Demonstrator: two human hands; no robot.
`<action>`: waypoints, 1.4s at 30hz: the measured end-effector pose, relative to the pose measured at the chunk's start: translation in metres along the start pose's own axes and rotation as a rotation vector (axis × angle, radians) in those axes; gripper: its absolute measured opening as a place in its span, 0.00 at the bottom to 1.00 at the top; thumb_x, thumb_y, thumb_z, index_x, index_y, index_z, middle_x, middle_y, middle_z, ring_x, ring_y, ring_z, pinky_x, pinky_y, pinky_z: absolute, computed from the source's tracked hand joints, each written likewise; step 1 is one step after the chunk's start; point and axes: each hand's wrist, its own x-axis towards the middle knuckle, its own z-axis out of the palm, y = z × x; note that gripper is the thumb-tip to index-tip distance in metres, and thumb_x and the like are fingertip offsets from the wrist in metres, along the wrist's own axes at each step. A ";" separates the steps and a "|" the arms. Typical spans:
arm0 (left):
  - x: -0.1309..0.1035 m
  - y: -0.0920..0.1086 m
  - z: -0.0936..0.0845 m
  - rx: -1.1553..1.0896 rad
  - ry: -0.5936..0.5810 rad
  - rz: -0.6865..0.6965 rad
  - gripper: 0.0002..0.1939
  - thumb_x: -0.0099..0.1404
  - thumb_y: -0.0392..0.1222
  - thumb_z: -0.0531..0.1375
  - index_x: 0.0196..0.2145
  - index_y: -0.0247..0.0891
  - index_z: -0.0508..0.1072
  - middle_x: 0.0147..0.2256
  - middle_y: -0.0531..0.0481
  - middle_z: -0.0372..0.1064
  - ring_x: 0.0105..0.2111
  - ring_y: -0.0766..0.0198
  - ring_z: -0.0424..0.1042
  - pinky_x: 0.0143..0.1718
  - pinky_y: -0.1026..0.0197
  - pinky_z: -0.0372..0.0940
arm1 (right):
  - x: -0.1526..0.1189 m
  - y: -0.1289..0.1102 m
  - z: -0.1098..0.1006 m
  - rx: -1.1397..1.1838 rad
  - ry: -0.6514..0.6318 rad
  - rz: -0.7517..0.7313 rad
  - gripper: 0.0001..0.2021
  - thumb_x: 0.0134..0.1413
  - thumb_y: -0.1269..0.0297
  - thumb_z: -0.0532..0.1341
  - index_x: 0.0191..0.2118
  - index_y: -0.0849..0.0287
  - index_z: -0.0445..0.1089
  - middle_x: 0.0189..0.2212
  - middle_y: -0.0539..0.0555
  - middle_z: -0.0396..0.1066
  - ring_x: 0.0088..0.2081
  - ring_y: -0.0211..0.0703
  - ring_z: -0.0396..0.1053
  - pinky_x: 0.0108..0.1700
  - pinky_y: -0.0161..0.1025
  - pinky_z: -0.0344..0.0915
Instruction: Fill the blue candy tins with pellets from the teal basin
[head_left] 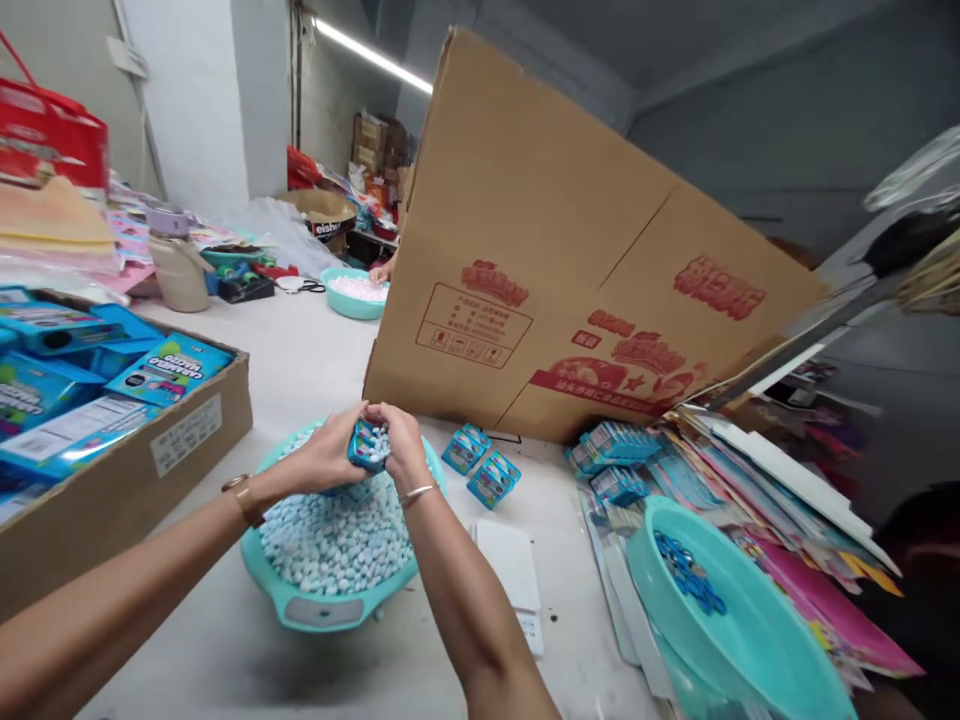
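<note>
Over a teal basin [326, 612] full of pale blue and white candies, my left hand [330, 452] grips a small blue box [363, 447] from its left side. My right hand [401, 440] is closed at the box's right side, with candies showing between the fingers and the box. The box is tilted, and candies are visible at its opening. Two small blue packs [493, 479] stand on the white table just right of the basin. A white scale [508, 565] lies nearer, beside my right forearm.
A carton of blue boxes [199, 430] stands at the left. A large cardboard box [585, 240] rises behind the basin. At the right are stacked blue packs [615, 445], a teal tub [750, 640] with blue pieces, and papers. Another person's hand [382, 271] touches a far bowl [355, 300].
</note>
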 end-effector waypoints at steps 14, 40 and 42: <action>-0.011 -0.014 0.000 -0.174 0.039 -0.204 0.54 0.53 0.46 0.68 0.71 0.35 0.48 0.66 0.34 0.57 0.62 0.42 0.65 0.62 0.44 0.64 | -0.005 0.001 -0.003 0.040 -0.086 -0.002 0.15 0.55 0.54 0.62 0.31 0.61 0.80 0.33 0.54 0.79 0.40 0.45 0.74 0.47 0.39 0.70; -0.084 0.007 0.009 -0.475 0.421 -0.368 0.60 0.42 0.48 0.78 0.69 0.62 0.56 0.54 0.48 0.70 0.46 0.45 0.77 0.41 0.52 0.80 | -0.049 -0.003 -0.035 -0.145 -0.178 -0.059 0.19 0.71 0.57 0.51 0.49 0.54 0.78 0.52 0.55 0.76 0.58 0.49 0.69 0.66 0.50 0.59; -0.096 0.007 0.010 -0.519 0.431 -0.419 0.62 0.39 0.48 0.79 0.69 0.65 0.56 0.53 0.50 0.71 0.42 0.49 0.78 0.40 0.52 0.80 | -0.049 0.002 -0.052 -0.182 -0.161 -0.046 0.18 0.71 0.56 0.51 0.50 0.54 0.78 0.53 0.56 0.75 0.60 0.50 0.68 0.68 0.52 0.57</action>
